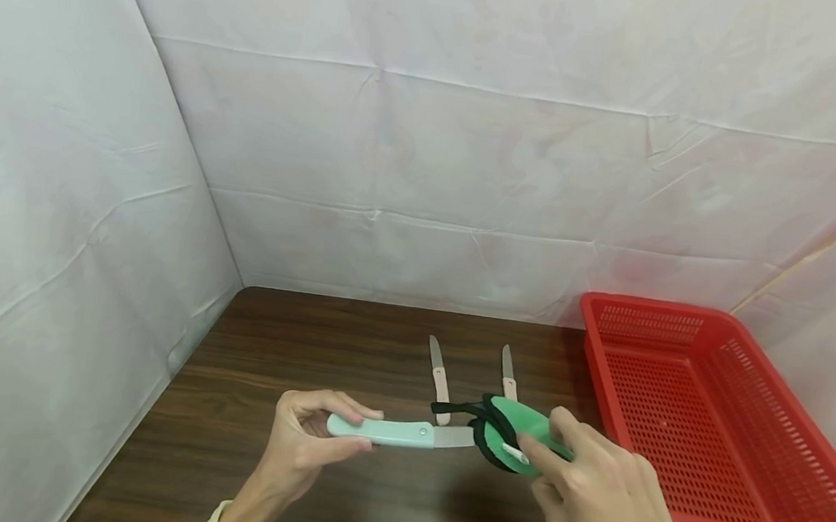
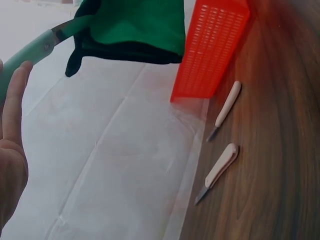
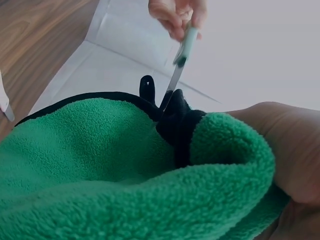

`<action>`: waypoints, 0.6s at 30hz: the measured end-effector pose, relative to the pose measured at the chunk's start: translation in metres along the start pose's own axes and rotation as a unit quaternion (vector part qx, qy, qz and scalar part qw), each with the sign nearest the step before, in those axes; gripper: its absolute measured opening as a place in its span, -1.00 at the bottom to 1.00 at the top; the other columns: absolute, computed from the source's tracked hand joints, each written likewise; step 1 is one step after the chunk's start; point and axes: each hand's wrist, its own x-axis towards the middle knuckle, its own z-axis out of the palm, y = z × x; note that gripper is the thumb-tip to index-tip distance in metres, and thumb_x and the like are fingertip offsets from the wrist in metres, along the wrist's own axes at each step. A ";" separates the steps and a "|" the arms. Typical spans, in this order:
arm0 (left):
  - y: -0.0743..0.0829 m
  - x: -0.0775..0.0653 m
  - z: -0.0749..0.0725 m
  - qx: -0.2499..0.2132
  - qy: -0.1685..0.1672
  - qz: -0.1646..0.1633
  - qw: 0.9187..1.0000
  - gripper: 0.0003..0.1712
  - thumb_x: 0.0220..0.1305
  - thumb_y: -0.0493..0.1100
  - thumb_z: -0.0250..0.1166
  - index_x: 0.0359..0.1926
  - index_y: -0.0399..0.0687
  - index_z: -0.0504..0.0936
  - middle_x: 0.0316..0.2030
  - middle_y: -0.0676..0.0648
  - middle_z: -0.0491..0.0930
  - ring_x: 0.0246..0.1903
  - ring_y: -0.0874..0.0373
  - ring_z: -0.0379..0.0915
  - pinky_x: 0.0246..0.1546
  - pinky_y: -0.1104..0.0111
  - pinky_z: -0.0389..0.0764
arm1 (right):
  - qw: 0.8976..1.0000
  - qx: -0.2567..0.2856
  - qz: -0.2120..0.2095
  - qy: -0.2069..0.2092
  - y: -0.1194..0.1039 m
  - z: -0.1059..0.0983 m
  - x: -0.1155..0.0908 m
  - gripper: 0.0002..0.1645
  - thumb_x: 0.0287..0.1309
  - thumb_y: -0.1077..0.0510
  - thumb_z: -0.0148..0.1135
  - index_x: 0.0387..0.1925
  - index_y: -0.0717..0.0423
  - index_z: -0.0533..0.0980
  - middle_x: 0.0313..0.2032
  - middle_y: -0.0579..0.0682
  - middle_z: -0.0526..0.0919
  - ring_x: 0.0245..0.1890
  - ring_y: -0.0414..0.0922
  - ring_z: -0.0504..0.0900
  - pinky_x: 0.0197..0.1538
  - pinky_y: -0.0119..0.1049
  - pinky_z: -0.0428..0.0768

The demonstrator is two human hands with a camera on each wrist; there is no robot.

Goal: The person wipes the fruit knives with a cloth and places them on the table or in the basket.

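Observation:
My left hand (image 1: 306,434) pinches the mint-green handle of a folding knife (image 1: 388,432), its blade pointing right. A green towel (image 1: 515,431) with black edging and a black hanging loop is gripped by my right hand (image 1: 600,484). The towel is folded around the blade's front part, hiding the tip. In the right wrist view the blade (image 3: 173,85) meets the black edging, and the fluffy green cloth (image 3: 100,140) drapes below. Both hands hold these things above the table. Behind them lie two pink-handled knives, one left (image 1: 440,383) and one right (image 1: 508,373), blades out.
A red perforated plastic basket (image 1: 687,425) stands on the right of the dark wooden table (image 1: 291,341). White sheeting (image 1: 413,144) hangs along the back and both sides.

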 end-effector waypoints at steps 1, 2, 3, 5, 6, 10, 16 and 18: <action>0.000 0.000 -0.001 -0.002 0.001 -0.003 1.000 -0.60 -0.30 -0.71 0.21 -0.40 -0.28 0.60 -0.36 -0.25 0.61 -0.34 -0.12 0.55 -0.48 0.22 0.59 | 1.000 -0.004 0.004 -0.002 0.001 -0.001 -0.001 -0.59 -0.64 0.24 0.32 -0.46 -0.04 0.62 -0.55 -0.15 0.23 -0.72 -0.37 0.08 -0.74 -0.70 -0.02; 0.001 -0.001 -0.002 -0.007 0.003 -0.007 1.000 -0.60 -0.30 -0.71 0.20 -0.39 -0.29 0.60 -0.36 -0.26 0.61 -0.34 -0.12 0.55 -0.49 0.19 0.59 | 1.000 -0.008 0.008 -0.004 0.002 -0.001 -0.001 -0.58 -0.64 0.24 0.32 -0.46 -0.05 0.62 -0.54 -0.14 0.25 -0.72 -0.37 0.09 -0.74 -0.69 0.00; 0.001 -0.001 -0.003 -0.008 0.004 -0.009 1.000 -0.60 -0.29 -0.71 0.19 -0.39 -0.29 0.60 -0.36 -0.27 0.61 -0.34 -0.12 0.55 -0.50 0.16 0.58 | 1.000 -0.009 0.012 -0.007 0.003 -0.002 -0.002 -0.58 -0.64 0.23 0.32 -0.45 -0.05 0.62 -0.54 -0.15 0.25 -0.72 -0.37 0.09 -0.74 -0.69 0.01; 0.001 -0.002 -0.004 -0.013 0.005 -0.012 1.000 -0.61 -0.27 -0.71 0.18 -0.38 -0.31 0.59 -0.36 -0.28 0.60 -0.34 -0.12 0.55 -0.53 0.08 0.56 | 1.000 -0.010 0.017 -0.006 0.004 -0.003 -0.003 -0.59 -0.62 0.23 0.30 -0.46 -0.07 0.62 -0.54 -0.15 0.25 -0.72 -0.37 0.09 -0.74 -0.68 0.01; 0.001 -0.002 -0.004 -0.016 0.006 -0.013 1.000 -0.61 -0.26 -0.71 0.17 -0.37 -0.32 0.59 -0.36 -0.29 0.60 -0.35 -0.12 0.56 -0.53 0.06 0.55 | 1.000 -0.009 0.018 -0.003 0.005 -0.003 -0.003 -0.59 -0.62 0.24 0.29 -0.46 -0.07 0.61 -0.54 -0.16 0.25 -0.72 -0.37 0.09 -0.74 -0.67 0.02; 0.001 -0.002 -0.005 -0.017 0.007 -0.014 1.000 -0.64 -0.17 -0.71 0.13 -0.34 -0.35 0.58 -0.36 -0.30 0.60 -0.38 -0.13 0.56 -0.53 0.00 0.52 | 1.000 -0.002 0.022 0.008 0.007 -0.004 -0.004 -0.59 -0.61 0.25 0.25 -0.46 -0.09 0.61 -0.54 -0.17 0.25 -0.71 -0.39 0.07 -0.74 -0.65 0.02; 0.001 -0.002 -0.004 0.016 0.032 -0.018 0.999 -0.70 -0.08 -0.69 0.08 -0.37 -0.38 0.58 -0.43 -0.25 0.61 -0.52 -0.14 0.56 -0.56 0.04 0.54 | 0.999 0.000 0.034 0.018 0.009 -0.006 -0.005 -0.58 -0.60 0.24 0.25 -0.44 -0.09 0.62 -0.53 -0.18 0.26 -0.71 -0.41 0.05 -0.74 -0.64 0.04; 0.001 -0.003 -0.003 0.023 0.042 -0.020 0.999 -0.71 -0.09 -0.69 0.09 -0.39 -0.39 0.58 -0.45 -0.25 0.61 -0.54 -0.15 0.56 -0.56 0.05 0.54 | 0.999 0.001 0.033 0.023 0.010 -0.006 -0.005 -0.58 -0.60 0.24 0.23 -0.43 -0.09 0.62 -0.53 -0.18 0.27 -0.71 -0.41 0.05 -0.74 -0.64 0.04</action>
